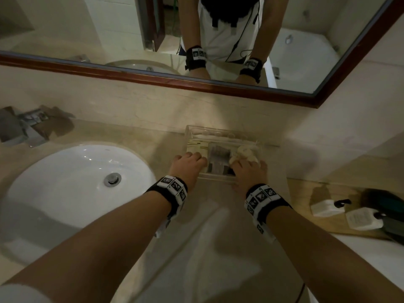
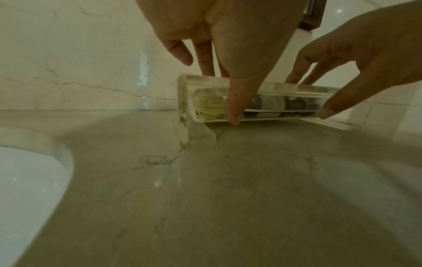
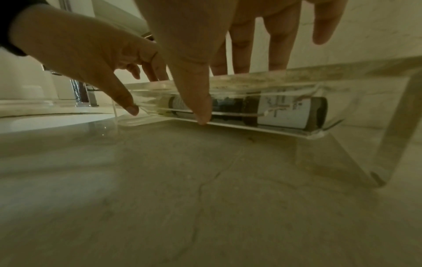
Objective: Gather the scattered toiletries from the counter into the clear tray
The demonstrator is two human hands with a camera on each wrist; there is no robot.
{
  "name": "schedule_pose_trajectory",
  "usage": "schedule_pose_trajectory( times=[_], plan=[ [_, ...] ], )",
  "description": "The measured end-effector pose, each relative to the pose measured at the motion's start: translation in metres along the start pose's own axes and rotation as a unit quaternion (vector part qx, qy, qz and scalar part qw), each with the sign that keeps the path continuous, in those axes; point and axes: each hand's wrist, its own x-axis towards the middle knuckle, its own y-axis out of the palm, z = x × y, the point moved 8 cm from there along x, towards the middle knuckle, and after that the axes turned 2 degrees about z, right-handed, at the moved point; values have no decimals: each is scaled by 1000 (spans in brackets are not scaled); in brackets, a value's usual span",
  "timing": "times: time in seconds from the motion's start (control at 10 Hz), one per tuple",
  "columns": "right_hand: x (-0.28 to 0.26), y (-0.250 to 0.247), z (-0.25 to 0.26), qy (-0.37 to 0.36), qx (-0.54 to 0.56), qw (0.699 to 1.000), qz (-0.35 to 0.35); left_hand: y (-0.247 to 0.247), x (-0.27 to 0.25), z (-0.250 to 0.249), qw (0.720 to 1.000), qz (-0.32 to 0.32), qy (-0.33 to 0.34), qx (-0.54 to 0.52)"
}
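The clear tray stands on the counter by the back wall, right of the sink. Inside lie dark labelled bottles, a yellowish packet and a crumpled cream item. My left hand pinches the tray's near wall at its left end, thumb outside and fingers over the rim. My right hand holds the same wall at its right end the same way. The left wrist view shows my left thumb on the clear front. A labelled bottle lies behind the wall in the right wrist view.
A white sink basin and chrome faucet lie to the left. At the right, two white pump bottles and a dark object sit on a wooden surface. A framed mirror hangs above the backsplash.
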Motion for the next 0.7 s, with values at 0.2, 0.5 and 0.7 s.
schedule_pose_trajectory(
  times=[0.2,0.5,0.7],
  plan=[
    [-1,1,1,-7,18,1000,-21,2,0,-3,1000,0,-11,5],
    [-11,12,-4,-13,66,988,138,2,-14,-14,995,87,-35,-36],
    [-32,4,3,-14,95,978,183,-11,-25,-19,991,99,-21,-85]
  ],
)
